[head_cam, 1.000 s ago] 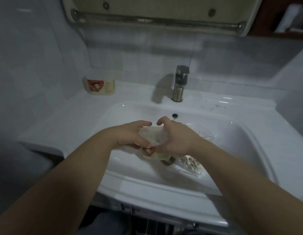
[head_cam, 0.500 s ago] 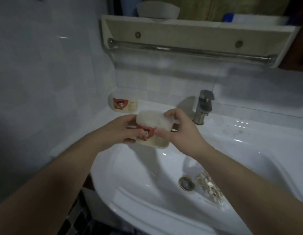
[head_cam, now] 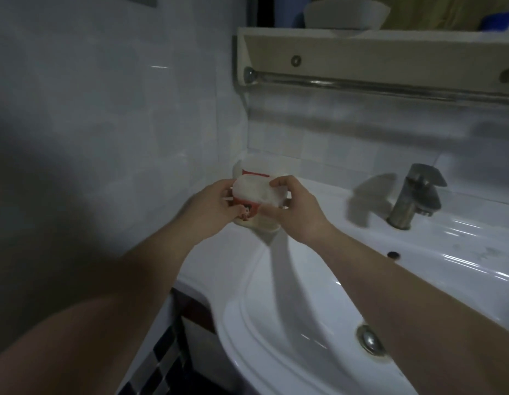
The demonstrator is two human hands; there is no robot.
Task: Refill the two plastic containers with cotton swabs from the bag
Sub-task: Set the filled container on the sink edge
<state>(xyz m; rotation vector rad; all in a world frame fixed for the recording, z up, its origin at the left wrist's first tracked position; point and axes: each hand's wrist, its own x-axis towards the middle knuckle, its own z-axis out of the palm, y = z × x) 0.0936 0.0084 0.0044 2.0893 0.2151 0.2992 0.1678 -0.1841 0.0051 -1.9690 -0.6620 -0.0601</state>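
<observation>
Container (head_cam: pixel 256 194) gripped between left hand (head_cam: pixel 210 212) and right hand (head_cam: pixel 296 215) above sink rim (head_cam: pixel 216 266).

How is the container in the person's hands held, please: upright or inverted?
Roughly upright: the container shows its whitish top uppermost, red label beneath, between left hand and right hand.

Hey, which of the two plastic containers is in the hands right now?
The nearer container, gripped between left hand and right hand; the other container stands behind it on the counter by the wall.
</observation>
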